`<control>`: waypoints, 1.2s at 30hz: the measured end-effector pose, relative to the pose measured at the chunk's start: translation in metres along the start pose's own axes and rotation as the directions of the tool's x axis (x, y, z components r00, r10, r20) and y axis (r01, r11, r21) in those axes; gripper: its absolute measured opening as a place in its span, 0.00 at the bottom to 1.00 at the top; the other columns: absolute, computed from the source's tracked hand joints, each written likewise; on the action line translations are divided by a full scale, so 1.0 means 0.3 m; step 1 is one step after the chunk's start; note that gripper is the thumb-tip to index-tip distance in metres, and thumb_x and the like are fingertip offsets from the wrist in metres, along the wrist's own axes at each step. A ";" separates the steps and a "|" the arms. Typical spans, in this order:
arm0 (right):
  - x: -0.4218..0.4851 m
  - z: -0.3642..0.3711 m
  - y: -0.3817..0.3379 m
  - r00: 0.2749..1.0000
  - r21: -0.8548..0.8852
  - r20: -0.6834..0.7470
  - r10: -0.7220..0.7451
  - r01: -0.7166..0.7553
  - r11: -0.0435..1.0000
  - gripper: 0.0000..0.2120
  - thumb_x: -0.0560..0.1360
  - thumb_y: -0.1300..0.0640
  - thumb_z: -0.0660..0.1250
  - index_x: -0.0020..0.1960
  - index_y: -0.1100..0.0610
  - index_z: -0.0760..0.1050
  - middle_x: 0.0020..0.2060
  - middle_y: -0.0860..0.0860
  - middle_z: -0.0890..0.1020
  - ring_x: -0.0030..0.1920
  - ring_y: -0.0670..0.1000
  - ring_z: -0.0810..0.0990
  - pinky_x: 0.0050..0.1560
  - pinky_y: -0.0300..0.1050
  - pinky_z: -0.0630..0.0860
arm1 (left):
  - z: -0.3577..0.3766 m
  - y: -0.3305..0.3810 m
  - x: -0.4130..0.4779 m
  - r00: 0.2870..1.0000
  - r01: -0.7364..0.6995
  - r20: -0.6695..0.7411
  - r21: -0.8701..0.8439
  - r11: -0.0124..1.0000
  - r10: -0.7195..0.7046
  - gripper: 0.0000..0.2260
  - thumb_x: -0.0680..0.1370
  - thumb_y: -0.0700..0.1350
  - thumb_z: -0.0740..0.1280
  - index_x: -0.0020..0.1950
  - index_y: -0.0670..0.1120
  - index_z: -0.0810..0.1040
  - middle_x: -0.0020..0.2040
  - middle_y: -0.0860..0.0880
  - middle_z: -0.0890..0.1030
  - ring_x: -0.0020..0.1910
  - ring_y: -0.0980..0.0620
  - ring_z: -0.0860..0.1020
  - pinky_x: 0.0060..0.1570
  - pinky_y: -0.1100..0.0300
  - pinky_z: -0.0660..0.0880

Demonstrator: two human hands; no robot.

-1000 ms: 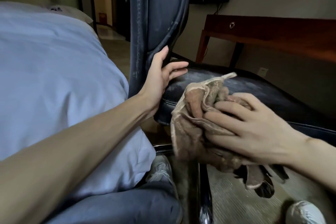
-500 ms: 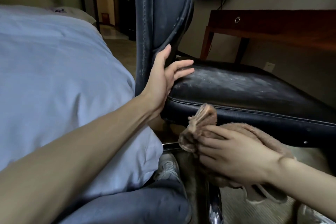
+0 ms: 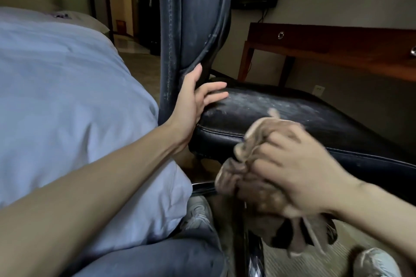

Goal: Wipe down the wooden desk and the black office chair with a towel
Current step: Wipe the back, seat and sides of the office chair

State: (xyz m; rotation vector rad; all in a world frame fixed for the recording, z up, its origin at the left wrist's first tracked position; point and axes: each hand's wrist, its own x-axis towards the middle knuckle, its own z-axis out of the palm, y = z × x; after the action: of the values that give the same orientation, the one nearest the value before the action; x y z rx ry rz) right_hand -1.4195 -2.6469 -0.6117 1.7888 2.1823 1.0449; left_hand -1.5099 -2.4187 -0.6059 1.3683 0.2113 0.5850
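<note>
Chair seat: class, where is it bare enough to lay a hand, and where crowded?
Bare: the seat middle and far side, between left hand and towel. Crowded: the rear corner by the backrest; the near edge, where the right hand grips the towel.

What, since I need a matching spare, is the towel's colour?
The towel is light brown; head view shows it best.
</note>
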 end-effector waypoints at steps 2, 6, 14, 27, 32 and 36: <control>-0.036 -0.032 0.080 0.981 0.020 -0.128 0.147 -0.146 0.989 0.20 0.69 0.41 0.66 0.51 0.55 0.80 0.48 0.54 0.80 0.51 0.60 0.77 0.52 0.56 0.69 | 0.019 0.006 0.004 0.997 -0.017 -0.073 0.030 0.999 0.019 0.33 0.82 0.68 0.49 0.66 0.46 0.81 0.61 0.45 0.85 0.64 0.49 0.81 0.70 0.50 0.71; 0.091 -0.056 0.141 0.921 0.307 0.019 0.390 -0.377 0.874 0.32 0.68 0.36 0.65 0.68 0.49 0.76 0.67 0.50 0.79 0.67 0.58 0.75 0.64 0.52 0.68 | 0.056 0.021 0.018 0.988 -0.035 -0.151 -0.049 0.998 0.027 0.32 0.82 0.68 0.52 0.67 0.43 0.78 0.61 0.45 0.85 0.60 0.47 0.83 0.61 0.52 0.76; 0.072 -0.026 0.192 0.787 0.325 0.280 0.549 -0.616 0.717 0.34 0.60 0.27 0.54 0.66 0.30 0.72 0.59 0.45 0.85 0.61 0.57 0.82 0.57 0.52 0.77 | 0.022 0.012 0.066 0.980 -0.010 -0.199 0.011 1.000 0.012 0.36 0.82 0.70 0.49 0.74 0.45 0.74 0.64 0.46 0.83 0.54 0.54 0.84 0.48 0.59 0.76; -0.235 -0.086 0.441 0.309 0.165 0.520 0.796 -0.951 0.262 0.68 0.47 0.12 0.58 0.82 0.36 0.45 0.84 0.49 0.50 0.83 0.52 0.50 0.77 0.70 0.44 | 0.057 0.071 0.135 0.943 0.116 -0.333 0.252 0.961 -0.027 0.22 0.83 0.64 0.58 0.58 0.49 0.81 0.58 0.48 0.84 0.55 0.51 0.81 0.49 0.59 0.71; -0.197 0.046 0.431 0.344 0.370 0.614 0.710 -0.921 0.126 0.51 0.55 0.14 0.57 0.72 0.38 0.72 0.72 0.46 0.74 0.75 0.52 0.68 0.79 0.55 0.59 | 0.079 0.063 0.190 0.930 0.164 -0.358 0.211 0.963 -0.080 0.30 0.79 0.69 0.58 0.70 0.49 0.78 0.51 0.52 0.79 0.45 0.55 0.76 0.42 0.59 0.70; -0.035 0.102 0.453 0.488 0.510 0.588 0.645 -0.843 0.173 0.09 0.69 0.30 0.70 0.43 0.33 0.79 0.52 0.34 0.78 0.54 0.37 0.77 0.63 0.33 0.67 | 0.079 0.077 0.203 0.915 0.200 -0.375 0.110 0.974 -0.146 0.22 0.80 0.68 0.60 0.48 0.49 0.78 0.37 0.47 0.79 0.18 0.60 0.76 0.15 0.68 0.68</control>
State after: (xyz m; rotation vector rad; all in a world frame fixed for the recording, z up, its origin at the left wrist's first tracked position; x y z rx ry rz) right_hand -1.2905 -2.6357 -0.5592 3.3739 1.5124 -0.2942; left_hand -1.4539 -2.4060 -0.5672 1.3551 0.6839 0.6818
